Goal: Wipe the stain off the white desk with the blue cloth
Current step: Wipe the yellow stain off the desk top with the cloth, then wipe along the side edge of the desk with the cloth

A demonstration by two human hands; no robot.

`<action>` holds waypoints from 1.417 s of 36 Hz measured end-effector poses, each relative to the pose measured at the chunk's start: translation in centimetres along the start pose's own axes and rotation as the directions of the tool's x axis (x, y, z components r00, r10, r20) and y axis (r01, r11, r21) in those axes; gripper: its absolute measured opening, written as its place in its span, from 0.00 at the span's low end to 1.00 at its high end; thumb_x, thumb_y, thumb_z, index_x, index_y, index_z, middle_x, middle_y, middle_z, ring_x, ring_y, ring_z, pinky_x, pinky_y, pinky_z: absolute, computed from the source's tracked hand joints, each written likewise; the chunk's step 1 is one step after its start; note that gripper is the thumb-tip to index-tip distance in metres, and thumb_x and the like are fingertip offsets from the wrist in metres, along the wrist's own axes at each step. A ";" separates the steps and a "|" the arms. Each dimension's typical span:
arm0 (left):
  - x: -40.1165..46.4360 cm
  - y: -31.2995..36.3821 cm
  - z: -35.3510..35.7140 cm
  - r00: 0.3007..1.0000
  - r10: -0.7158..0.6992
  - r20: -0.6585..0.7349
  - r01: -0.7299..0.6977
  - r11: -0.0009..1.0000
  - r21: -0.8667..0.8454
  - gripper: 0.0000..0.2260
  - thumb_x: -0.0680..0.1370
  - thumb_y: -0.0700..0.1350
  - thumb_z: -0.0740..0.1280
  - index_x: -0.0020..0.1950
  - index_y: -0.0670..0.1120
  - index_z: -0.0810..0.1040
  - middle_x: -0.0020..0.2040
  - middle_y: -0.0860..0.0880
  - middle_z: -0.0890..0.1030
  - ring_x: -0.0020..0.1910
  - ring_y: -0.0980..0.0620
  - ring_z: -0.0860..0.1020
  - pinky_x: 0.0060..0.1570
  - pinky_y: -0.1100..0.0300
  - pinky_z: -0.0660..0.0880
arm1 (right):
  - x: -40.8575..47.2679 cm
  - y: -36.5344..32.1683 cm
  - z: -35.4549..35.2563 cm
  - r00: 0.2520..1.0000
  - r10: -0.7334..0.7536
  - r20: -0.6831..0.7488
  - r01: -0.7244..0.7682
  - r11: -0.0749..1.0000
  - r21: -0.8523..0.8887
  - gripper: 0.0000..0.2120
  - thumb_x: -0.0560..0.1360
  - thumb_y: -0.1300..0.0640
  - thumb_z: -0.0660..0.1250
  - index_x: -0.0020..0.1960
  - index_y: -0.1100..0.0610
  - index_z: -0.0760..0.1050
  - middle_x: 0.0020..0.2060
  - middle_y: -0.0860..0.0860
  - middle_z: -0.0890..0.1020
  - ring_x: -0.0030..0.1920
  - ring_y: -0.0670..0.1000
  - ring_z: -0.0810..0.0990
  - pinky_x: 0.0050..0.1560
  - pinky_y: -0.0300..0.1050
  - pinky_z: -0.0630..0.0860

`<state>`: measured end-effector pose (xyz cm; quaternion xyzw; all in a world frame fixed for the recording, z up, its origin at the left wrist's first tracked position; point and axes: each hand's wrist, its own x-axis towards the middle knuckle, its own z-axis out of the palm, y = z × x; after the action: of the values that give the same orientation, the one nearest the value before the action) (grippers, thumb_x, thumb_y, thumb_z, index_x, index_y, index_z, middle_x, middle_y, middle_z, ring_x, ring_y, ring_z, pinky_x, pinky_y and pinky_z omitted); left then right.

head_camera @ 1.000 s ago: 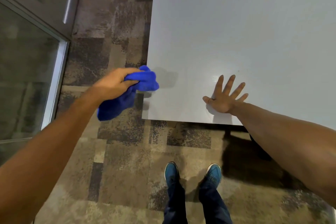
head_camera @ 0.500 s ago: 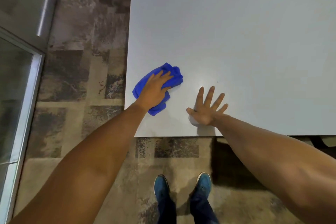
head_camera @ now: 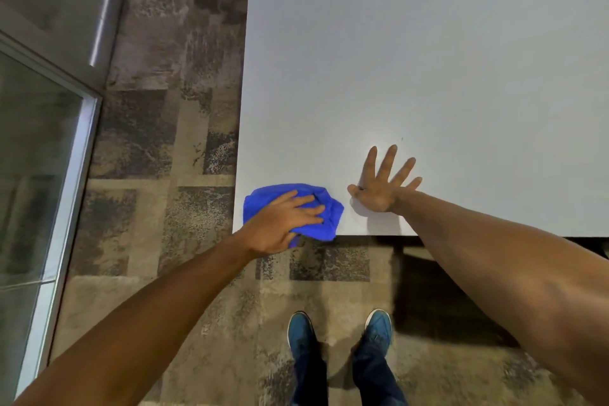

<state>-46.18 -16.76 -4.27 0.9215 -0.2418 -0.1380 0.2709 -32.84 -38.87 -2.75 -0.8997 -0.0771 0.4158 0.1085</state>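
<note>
Wiping under way at near left corner of flat white desk [head_camera: 428, 59]: left hand [head_camera: 283, 221] flat on crumpled blue cloth [head_camera: 324, 224], right hand [head_camera: 384, 186] spread flat; no stain discernible.

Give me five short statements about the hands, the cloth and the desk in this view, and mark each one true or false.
1. The left hand presses the blue cloth onto the white desk. True.
2. The cloth lies in the middle of the desk. False: it lies at the near left corner, its edge hanging slightly over the front edge.
3. The right hand rests flat on the desk with fingers spread. True.
4. The right hand touches the cloth. False: a gap of bare desk separates them.
5. The person wears red shoes. False: the shoes are blue.
</note>
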 end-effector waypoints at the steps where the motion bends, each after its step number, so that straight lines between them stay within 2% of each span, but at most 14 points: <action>1: -0.5 0.5 0.2 1.000 0.001 0.029 -0.001 1.000 -0.017 0.24 0.71 0.35 0.71 0.67 0.44 0.77 0.71 0.46 0.73 0.74 0.43 0.66 0.75 0.45 0.54 | 0.0 0.0 0.0 1.000 -0.001 -0.002 0.001 1.000 -0.005 0.45 0.80 0.36 0.57 0.78 0.52 0.28 0.76 0.63 0.29 0.75 0.72 0.32 0.66 0.80 0.36; 16: -5.0 8.9 1.3 0.945 -0.170 0.278 0.256 0.915 -0.312 0.16 0.74 0.35 0.62 0.58 0.51 0.78 0.56 0.52 0.82 0.56 0.56 0.77 0.58 0.62 0.71 | 0.9 1.1 1.2 0.998 -0.045 -0.037 0.045 0.999 -0.013 0.55 0.62 0.19 0.40 0.80 0.47 0.33 0.76 0.58 0.28 0.72 0.75 0.30 0.66 0.81 0.43; 19: -6.8 11.2 4.0 0.934 -0.203 0.295 0.314 0.859 -0.404 0.16 0.77 0.39 0.61 0.65 0.48 0.76 0.62 0.48 0.80 0.59 0.56 0.74 0.58 0.77 0.62 | 0.3 -0.4 1.7 0.965 -0.092 -0.247 0.138 0.974 0.177 0.64 0.44 0.16 0.22 0.74 0.46 0.21 0.71 0.51 0.19 0.74 0.71 0.31 0.68 0.74 0.36; 21: -7.9 12.9 6.3 0.916 -0.308 0.258 0.397 0.792 -0.464 0.16 0.80 0.43 0.61 0.68 0.46 0.74 0.65 0.48 0.79 0.61 0.58 0.72 0.56 0.83 0.57 | -0.7 -1.9 2.0 0.842 -0.116 -0.527 0.262 0.942 0.211 0.43 0.60 0.21 0.22 0.69 0.40 0.16 0.66 0.40 0.15 0.75 0.58 0.25 0.70 0.62 0.31; 23: -8.7 15.0 8.4 0.867 -0.446 0.223 0.495 0.713 -0.497 0.17 0.81 0.48 0.61 0.69 0.47 0.73 0.66 0.49 0.78 0.63 0.57 0.73 0.58 0.80 0.60 | -0.4 -2.6 1.4 0.734 -0.186 -0.654 0.420 0.881 0.220 0.35 0.75 0.30 0.30 0.75 0.45 0.24 0.73 0.42 0.22 0.75 0.53 0.24 0.72 0.56 0.29; 27: -8.5 19.3 12.6 0.728 -0.657 0.193 0.626 0.525 -0.577 0.17 0.80 0.51 0.59 0.69 0.50 0.71 0.64 0.49 0.78 0.63 0.53 0.74 0.62 0.67 0.66 | -1.0 -1.4 2.0 0.558 -0.362 -0.747 0.561 0.827 0.018 0.33 0.77 0.31 0.37 0.74 0.39 0.24 0.71 0.35 0.22 0.73 0.46 0.22 0.71 0.53 0.25; 30: -7.5 21.9 15.4 0.525 -0.832 0.182 0.674 0.275 -0.685 0.19 0.82 0.51 0.60 0.72 0.49 0.69 0.64 0.56 0.74 0.67 0.53 0.72 0.59 0.75 0.62 | -1.4 -0.9 1.4 0.651 -0.448 -0.613 0.620 0.780 0.089 0.35 0.76 0.32 0.38 0.75 0.41 0.24 0.69 0.37 0.20 0.73 0.48 0.21 0.71 0.57 0.28; 32: -6.6 23.3 16.7 0.382 -0.908 0.171 0.625 0.118 -0.771 0.20 0.82 0.50 0.61 0.73 0.46 0.69 0.66 0.55 0.74 0.68 0.53 0.72 0.66 0.69 0.63 | -1.3 -0.3 0.5 0.829 -0.228 -0.510 0.238 0.970 -0.046 0.48 0.65 0.25 0.29 0.78 0.50 0.29 0.69 0.43 0.17 0.75 0.63 0.26 0.70 0.67 0.32; 34: -5.7 24.4 17.3 0.265 -0.945 0.191 0.503 -0.033 -0.863 0.20 0.82 0.49 0.61 0.73 0.45 0.69 0.69 0.51 0.74 0.70 0.52 0.71 0.72 0.55 0.63 | -0.8 0.6 -0.2 0.979 -0.125 -0.160 0.121 0.992 -0.035 0.65 0.51 0.19 0.32 0.80 0.53 0.36 0.75 0.49 0.25 0.75 0.72 0.35 0.69 0.76 0.37; 35: -5.2 24.9 17.4 0.228 -0.955 0.189 0.436 -0.073 -0.897 0.18 0.82 0.49 0.61 0.72 0.47 0.70 0.70 0.51 0.74 0.69 0.53 0.71 0.72 0.53 0.65 | -0.8 0.8 -0.3 0.993 -0.099 -0.069 0.099 0.995 0.002 0.62 0.57 0.17 0.39 0.80 0.54 0.37 0.78 0.57 0.32 0.75 0.73 0.37 0.69 0.78 0.38; 37: -4.5 25.6 17.4 0.175 -0.969 0.174 0.344 -0.106 -0.933 0.17 0.82 0.49 0.61 0.71 0.53 0.70 0.68 0.55 0.75 0.66 0.58 0.73 0.70 0.56 0.67 | -1.3 0.5 0.5 0.994 -0.070 -0.082 0.067 0.997 -0.040 0.47 0.76 0.29 0.53 0.80 0.56 0.37 0.78 0.64 0.37 0.75 0.73 0.37 0.71 0.77 0.39; 43: -2.4 25.7 16.0 0.013 -0.964 0.267 -0.140 -0.266 -0.954 0.14 0.81 0.43 0.62 0.67 0.48 0.74 0.65 0.48 0.78 0.64 0.48 0.77 0.69 0.49 0.69 | -2.1 -0.1 1.7 0.979 -0.106 -0.173 0.081 0.986 -0.144 0.37 0.81 0.39 0.52 0.80 0.54 0.39 0.78 0.64 0.39 0.76 0.72 0.37 0.70 0.77 0.37; 46: -2.0 24.5 15.4 0.024 -0.924 0.383 -0.473 -0.348 -0.809 0.15 0.81 0.44 0.62 0.68 0.46 0.73 0.61 0.40 0.81 0.58 0.39 0.80 0.62 0.39 0.74 | -2.3 -0.3 3.6 0.959 -0.118 -0.256 0.076 0.983 -0.170 0.32 0.83 0.43 0.51 0.81 0.52 0.42 0.79 0.62 0.41 0.77 0.70 0.38 0.72 0.75 0.37; 51: -3.1 21.7 15.8 0.066 -0.923 0.378 -0.756 -0.294 -0.585 0.17 0.82 0.47 0.61 0.70 0.48 0.71 0.57 0.42 0.83 0.46 0.44 0.84 0.46 0.49 0.80 | -1.2 -0.3 6.3 0.922 -0.074 -0.380 -0.038 0.960 -0.279 0.30 0.82 0.41 0.43 0.81 0.47 0.39 0.80 0.57 0.40 0.78 0.65 0.37 0.72 0.72 0.36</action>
<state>-62.88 -37.95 -4.47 0.0796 0.5580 0.2495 0.7874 -38.49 -38.05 -5.79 -0.9694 -0.1207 0.2137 -0.0034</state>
